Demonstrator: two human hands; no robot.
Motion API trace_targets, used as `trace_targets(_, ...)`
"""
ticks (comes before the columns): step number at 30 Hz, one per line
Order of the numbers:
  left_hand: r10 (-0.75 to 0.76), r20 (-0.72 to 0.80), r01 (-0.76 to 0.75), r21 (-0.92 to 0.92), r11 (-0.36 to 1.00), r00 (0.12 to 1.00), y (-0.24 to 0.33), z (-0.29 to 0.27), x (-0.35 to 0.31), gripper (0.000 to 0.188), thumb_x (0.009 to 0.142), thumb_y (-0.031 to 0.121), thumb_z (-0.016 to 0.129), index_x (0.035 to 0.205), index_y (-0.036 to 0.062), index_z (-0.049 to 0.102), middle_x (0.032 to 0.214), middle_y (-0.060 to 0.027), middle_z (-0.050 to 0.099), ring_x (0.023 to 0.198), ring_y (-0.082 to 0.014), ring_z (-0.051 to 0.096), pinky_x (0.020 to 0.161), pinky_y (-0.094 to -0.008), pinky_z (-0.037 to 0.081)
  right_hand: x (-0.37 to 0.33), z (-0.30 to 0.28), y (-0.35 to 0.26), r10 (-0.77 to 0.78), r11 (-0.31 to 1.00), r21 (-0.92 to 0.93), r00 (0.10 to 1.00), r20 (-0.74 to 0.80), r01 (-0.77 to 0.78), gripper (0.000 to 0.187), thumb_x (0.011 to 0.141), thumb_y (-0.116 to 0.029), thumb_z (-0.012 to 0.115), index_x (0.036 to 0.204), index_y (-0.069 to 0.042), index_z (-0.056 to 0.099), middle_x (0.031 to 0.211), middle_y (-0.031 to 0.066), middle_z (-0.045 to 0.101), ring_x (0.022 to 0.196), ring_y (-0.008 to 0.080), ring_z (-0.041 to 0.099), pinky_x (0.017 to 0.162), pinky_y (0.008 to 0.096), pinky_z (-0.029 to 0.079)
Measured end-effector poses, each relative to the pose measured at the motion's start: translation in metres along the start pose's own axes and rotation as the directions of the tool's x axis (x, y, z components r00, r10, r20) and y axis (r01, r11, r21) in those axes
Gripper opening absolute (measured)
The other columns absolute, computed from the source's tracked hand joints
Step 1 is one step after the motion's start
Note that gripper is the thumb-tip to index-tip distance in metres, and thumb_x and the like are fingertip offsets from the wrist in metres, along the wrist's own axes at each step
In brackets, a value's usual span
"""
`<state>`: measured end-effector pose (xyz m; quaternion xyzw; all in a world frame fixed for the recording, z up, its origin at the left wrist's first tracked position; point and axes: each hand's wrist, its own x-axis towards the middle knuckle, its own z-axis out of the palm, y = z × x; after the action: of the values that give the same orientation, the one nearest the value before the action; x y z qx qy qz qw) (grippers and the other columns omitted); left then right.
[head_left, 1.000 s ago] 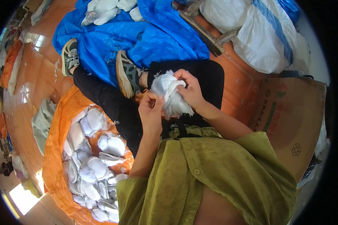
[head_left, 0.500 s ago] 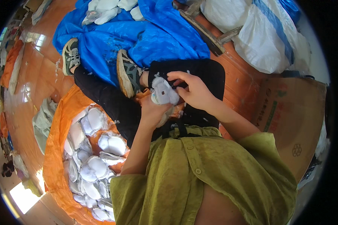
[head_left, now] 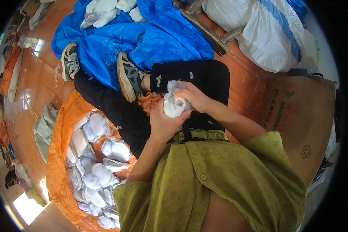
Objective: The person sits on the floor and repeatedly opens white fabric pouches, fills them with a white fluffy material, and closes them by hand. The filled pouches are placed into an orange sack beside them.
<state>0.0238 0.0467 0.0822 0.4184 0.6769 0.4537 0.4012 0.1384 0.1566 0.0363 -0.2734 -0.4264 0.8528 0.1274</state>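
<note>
Close under my chin hangs my green shirt [head_left: 220, 181], and just past its collar my two hands meet over my lap. My left hand [head_left: 164, 123] is cupped round the underside of a small white stuffed piece [head_left: 174, 106], the fingers curled shut on it so it sits between palm and thumb. My right hand [head_left: 195, 96] comes over the top, fingertips pinched into the grey-white tuft of filling that sticks out of the piece; how tightly they close I cannot tell, since the back of the hand hides them. The piece stays above my black trousers [head_left: 189, 77], touching both hands. To my left, near my knee, an orange sack [head_left: 60, 127] lies open, with many flat white padded pieces [head_left: 92, 176] heaped in it. Beyond my legs my shoes [head_left: 129, 77] rest on a blue tarp [head_left: 143, 34], which carries more white pieces at its far edge. To my right stands a cardboard box [head_left: 301, 116], and farther off a big white sack [head_left: 266, 31].
</note>
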Motion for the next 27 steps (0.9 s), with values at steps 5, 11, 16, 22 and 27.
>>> trace_targets(5,0.114,-0.098,-0.12,-0.051,0.991,0.989,0.005,0.004,-0.005,0.047,0.064,0.026,0.084,0.095,-0.0001,0.061,0.083,-0.0105,0.066,0.075,-0.0167,0.063,0.069,-0.0291,0.049,-0.008,-0.005,0.033,0.019,0.858,0.512,0.997,0.069,-0.051,0.039,0.09,-0.031,0.047,0.113,-0.001,0.056,0.098,0.009,0.063,0.088,0.0157,0.062,0.081,0.0286,0.048)
trace_targets(11,0.331,-0.036,-0.272,0.493,0.827,0.943,-0.015,-0.015,0.005,0.054,0.059,0.032,0.086,0.094,0.0001,0.061,0.078,-0.012,0.064,0.069,-0.0238,0.062,0.065,-0.0326,0.049,-0.017,0.001,-0.014,-0.137,0.959,-0.263,0.986,-0.092,0.109,0.045,0.091,-0.038,0.055,0.113,0.0,0.047,0.091,0.0099,0.06,0.08,0.0147,0.058,0.068,0.0272,0.047)
trace_targets(16,0.443,-0.05,-0.371,0.467,0.803,0.895,-0.008,-0.004,0.004,0.053,0.052,0.037,0.087,0.081,0.0031,0.057,0.07,-0.0124,0.06,0.064,-0.0321,0.06,0.058,-0.0374,0.047,-0.014,0.021,-0.014,-0.169,0.834,-0.551,0.949,-0.267,-0.007,0.033,0.091,-0.036,0.059,0.095,-0.003,0.056,0.081,0.0044,0.057,0.073,0.0085,0.053,0.063,0.0249,0.045)
trace_targets(22,0.361,-0.258,-0.341,0.121,0.932,0.896,-0.012,0.014,-0.012,0.057,0.056,0.043,0.087,0.079,0.0015,0.056,0.069,-0.0131,0.056,0.058,-0.0257,0.053,0.056,-0.0329,0.045,-0.014,0.014,0.014,0.125,0.846,0.516,0.991,0.047,-0.132,0.036,0.095,-0.039,0.049,0.097,-0.005,0.06,0.088,0.0067,0.063,0.077,0.0154,0.061,0.071,0.0279,0.049)
trace_targets(27,0.341,-0.213,-0.322,0.119,0.939,0.915,-0.002,0.012,-0.018,0.04,0.07,0.032,0.078,0.084,-0.0003,0.058,0.071,-0.0136,0.057,0.062,-0.0263,0.055,0.06,-0.0323,0.046,-0.021,0.011,0.031,0.074,0.7,0.695,0.985,0.154,-0.162,0.043,0.096,-0.045,0.043,0.102,-0.006,0.061,0.094,0.0072,0.065,0.087,0.0171,0.062,0.081,0.0314,0.049)
